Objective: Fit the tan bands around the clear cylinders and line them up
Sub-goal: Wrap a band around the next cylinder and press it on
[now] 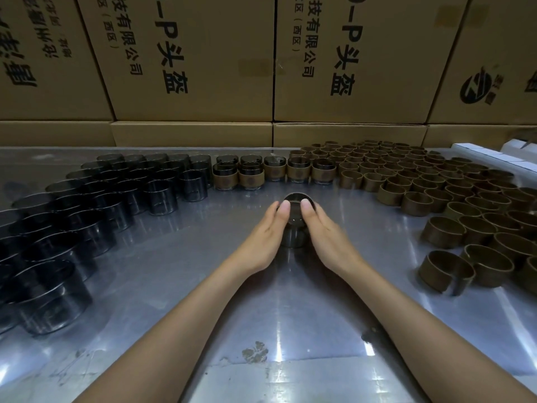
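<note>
Two hands: left hand and right hand cup one clear cylinder from either side at the counter's middle; thumbs lie on its top rim, the other fingers curve round its wall, so both grip it.
Held cylinder: smooth, glassy, round and short; it stands upright on the counter, axis vertical, open mouth up. Whether a band is on it I cannot tell, since the hands hide its sides.
Counter: grey sheet metal, shiny, with streaked reflections and a scuffed patch near the front edge.
Bare cylinders: a dense field on the left, dark-looking transparent walls with thin bright rims, all upright, packed touching in rows.
Finished row: five or so cylinders at the back centre, each wrapped in a tan band with a dark round stamp on its face; they stand side by side, just beside one another, mouths up.
Loose bands: many on the right, matte tan, stiff-looking strips curled into open rings with a gap in each; they stand on edge, axes vertical.
Cartons: brown corrugated cardboard stacked behind the counter, printed with black characters.
White boxes: at the far right edge, partly cut off.
</note>
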A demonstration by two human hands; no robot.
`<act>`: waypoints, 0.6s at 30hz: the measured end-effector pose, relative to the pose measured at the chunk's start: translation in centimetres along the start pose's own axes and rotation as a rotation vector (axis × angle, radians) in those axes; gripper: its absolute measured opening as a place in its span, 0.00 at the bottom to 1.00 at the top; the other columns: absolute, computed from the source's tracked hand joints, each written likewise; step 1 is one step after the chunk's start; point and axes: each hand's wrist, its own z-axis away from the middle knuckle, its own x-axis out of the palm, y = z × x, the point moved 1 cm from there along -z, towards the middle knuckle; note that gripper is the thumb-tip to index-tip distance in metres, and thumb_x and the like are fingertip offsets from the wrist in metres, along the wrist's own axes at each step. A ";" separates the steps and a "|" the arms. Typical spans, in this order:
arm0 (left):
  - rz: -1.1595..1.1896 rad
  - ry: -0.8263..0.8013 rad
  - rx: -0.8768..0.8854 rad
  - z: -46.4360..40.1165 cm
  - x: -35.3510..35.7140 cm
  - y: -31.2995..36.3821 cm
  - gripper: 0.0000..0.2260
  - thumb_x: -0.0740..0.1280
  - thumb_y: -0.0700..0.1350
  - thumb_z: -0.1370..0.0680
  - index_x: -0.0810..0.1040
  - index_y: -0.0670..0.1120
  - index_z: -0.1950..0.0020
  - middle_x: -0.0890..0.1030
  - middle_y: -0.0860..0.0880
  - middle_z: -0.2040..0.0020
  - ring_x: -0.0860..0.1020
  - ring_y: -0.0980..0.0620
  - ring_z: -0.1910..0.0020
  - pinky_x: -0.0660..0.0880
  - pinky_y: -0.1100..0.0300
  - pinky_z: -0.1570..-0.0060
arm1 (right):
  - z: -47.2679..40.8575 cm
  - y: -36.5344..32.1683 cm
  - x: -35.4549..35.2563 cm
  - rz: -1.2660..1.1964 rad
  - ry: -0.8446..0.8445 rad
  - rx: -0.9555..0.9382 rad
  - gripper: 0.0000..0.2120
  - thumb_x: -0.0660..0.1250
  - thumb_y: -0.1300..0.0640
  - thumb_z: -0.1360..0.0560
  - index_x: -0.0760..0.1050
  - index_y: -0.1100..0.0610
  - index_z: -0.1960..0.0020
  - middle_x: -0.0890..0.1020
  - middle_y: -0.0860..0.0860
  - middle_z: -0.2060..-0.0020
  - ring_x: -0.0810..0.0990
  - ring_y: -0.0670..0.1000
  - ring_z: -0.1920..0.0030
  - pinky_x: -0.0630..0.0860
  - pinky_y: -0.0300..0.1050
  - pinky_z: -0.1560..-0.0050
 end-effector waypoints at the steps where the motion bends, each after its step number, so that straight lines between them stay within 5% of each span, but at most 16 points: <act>1: 0.004 0.012 0.012 0.0 -0.1 0.0 0.32 0.44 0.65 0.22 0.60 0.50 0.23 0.63 0.53 0.25 0.60 0.61 0.27 0.54 0.63 0.28 | 0.0 0.1 0.0 -0.023 -0.064 -0.008 0.30 0.48 0.30 0.26 0.64 0.42 0.30 0.71 0.42 0.34 0.68 0.45 0.31 0.64 0.47 0.32; 4: 0.025 0.021 -0.020 -0.1 -0.2 0.0 0.30 0.43 0.64 0.21 0.62 0.52 0.24 0.64 0.53 0.25 0.61 0.59 0.27 0.56 0.59 0.26 | -0.3 0.3 0.0 -0.007 -0.145 0.026 0.47 0.49 0.24 0.34 0.49 0.49 0.22 0.60 0.47 0.24 0.58 0.47 0.25 0.57 0.54 0.26; 7: 0.000 0.028 -0.044 -0.2 -0.3 0.0 0.30 0.43 0.63 0.21 0.64 0.52 0.25 0.67 0.52 0.26 0.62 0.56 0.26 0.57 0.55 0.26 | -0.5 0.3 0.3 0.004 -0.111 0.064 0.51 0.48 0.23 0.37 0.49 0.50 0.22 0.61 0.49 0.25 0.60 0.50 0.25 0.59 0.54 0.26; 12: -0.082 0.086 -0.052 -0.4 -0.1 -0.1 0.29 0.42 0.62 0.20 0.64 0.51 0.24 0.65 0.51 0.25 0.60 0.54 0.25 0.54 0.61 0.29 | -0.7 0.4 0.0 -0.095 -0.012 0.078 0.29 0.51 0.36 0.22 0.67 0.53 0.29 0.76 0.48 0.36 0.72 0.48 0.34 0.67 0.49 0.31; 18: 0.151 0.089 -0.031 0.1 -0.4 0.0 0.24 0.47 0.60 0.18 0.69 0.50 0.29 0.73 0.50 0.30 0.68 0.55 0.30 0.61 0.52 0.27 | -0.4 -0.2 0.1 -0.251 0.041 0.072 0.19 0.55 0.46 0.19 0.74 0.57 0.38 0.80 0.53 0.44 0.78 0.51 0.40 0.71 0.53 0.35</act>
